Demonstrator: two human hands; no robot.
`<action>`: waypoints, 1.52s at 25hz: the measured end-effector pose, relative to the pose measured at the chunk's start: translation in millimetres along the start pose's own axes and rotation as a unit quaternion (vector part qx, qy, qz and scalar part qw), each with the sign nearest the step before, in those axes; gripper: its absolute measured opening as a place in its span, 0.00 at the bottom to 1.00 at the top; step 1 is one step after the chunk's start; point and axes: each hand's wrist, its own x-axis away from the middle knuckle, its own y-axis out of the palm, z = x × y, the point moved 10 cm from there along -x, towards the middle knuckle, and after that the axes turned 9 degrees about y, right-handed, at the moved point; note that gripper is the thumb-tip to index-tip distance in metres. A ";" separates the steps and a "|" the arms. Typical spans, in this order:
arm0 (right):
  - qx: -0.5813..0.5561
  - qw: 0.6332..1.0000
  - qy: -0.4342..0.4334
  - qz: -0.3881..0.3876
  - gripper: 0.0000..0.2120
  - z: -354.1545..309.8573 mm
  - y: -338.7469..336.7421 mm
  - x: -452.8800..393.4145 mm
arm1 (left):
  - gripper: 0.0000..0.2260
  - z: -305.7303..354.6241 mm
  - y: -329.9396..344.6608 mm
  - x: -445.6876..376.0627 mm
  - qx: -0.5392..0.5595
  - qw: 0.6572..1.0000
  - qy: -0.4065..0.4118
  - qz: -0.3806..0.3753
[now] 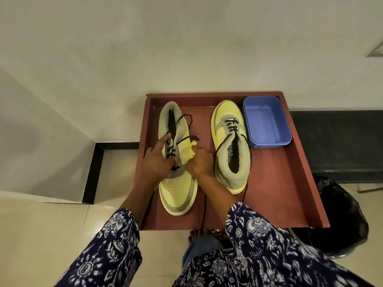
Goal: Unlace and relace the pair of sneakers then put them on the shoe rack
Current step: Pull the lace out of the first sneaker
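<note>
Black lace ran under my left hand [156, 160], whose fingers curled round the grey tongue and lacing of the yellow-and-grey leather sneaker [176, 162] nearest me. My right hand [200, 162] pinched that shoe's yellow side flap, fingers closed on it. This sneaker lay toe toward me on the reddish-brown wooden tray [290, 183], its black shoelace [187, 139] half loosened in loops. Just to its right stood the second yellow sneaker [231, 146], toe pointing away, laces trailing off the tray's near edge. A blue plastic tub [267, 123] sat beside it. My worry: those dangling ends could snag my sleeve and drag that shoe off.
</note>
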 end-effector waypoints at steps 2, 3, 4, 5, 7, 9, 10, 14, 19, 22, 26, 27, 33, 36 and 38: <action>0.010 1.000 -0.006 -0.012 0.20 -8.3 -4.5 -11.3 | 0.33 -0.5 1.1 0.2 0.004 1.000 -0.005 -0.001; 0.019 1.000 -0.014 -0.013 0.21 -11.6 -4.8 -13.8 | 0.33 -1.8 1.6 0.5 0.006 1.000 -0.007 -0.003; 0.023 0.999 -0.022 -0.013 0.21 -12.7 -4.2 -14.5 | 0.33 -3.0 2.1 0.6 0.007 1.000 -0.007 -0.006; 0.020 0.999 -0.030 -0.008 0.22 -12.7 -3.2 -13.5 | 0.32 -4.1 2.6 0.5 0.008 1.000 -0.004 -0.009; 0.011 0.999 -0.049 0.006 0.24 -8.2 1.8 -4.9 | 0.32 -4.8 4.6 1.7 0.017 1.000 0.008 -0.020; 0.011 0.998 -0.057 0.002 0.25 3.1 11.5 8.7 | 0.33 -7.0 5.6 5.8 0.030 0.999 0.008 -0.027; 0.007 0.999 -0.053 -0.007 0.27 10.3 17.6 17.4 | 0.33 -8.5 4.7 8.3 0.033 0.999 0.004 -0.027; -0.042 0.998 -0.047 0.006 0.25 36.7 32.3 57.1 | 0.34 -11.4 2.5 15.0 0.034 0.999 -0.001 -0.026; -0.060 0.998 -0.023 0.026 0.19 46.2 31.1 65.3 | 0.33 -12.4 4.0 17.3 0.031 0.999 0.001 -0.038; -0.049 0.998 -0.026 0.021 0.22 32.6 20.2 45.2 | 0.33 -10.6 4.4 18.1 0.025 0.999 0.002 -0.047; -0.050 0.998 -0.038 0.021 0.24 15.6 11.1 16.4 | 0.33 -9.0 1.7 19.8 0.004 0.999 0.003 -0.039; -0.065 0.997 -0.041 0.024 0.23 12.3 9.3 10.6 | 0.33 -8.8 1.1 20.0 0.000 0.999 0.005 -0.036; -0.075 0.990 -0.089 0.079 0.17 -6.1 7.5 10.1 | 0.28 -1.6 -3.5 21.3 0.002 1.000 0.015 -0.018; -0.036 0.987 -0.125 0.096 0.19 0.6 19.9 33.5 | 0.23 8.6 -8.3 18.9 -0.006 1.000 0.017 0.013; -0.001 0.985 -0.152 0.084 0.21 4.4 32.1 55.0 | 0.22 12.9 -10.4 18.3 -0.030 0.999 0.019 0.036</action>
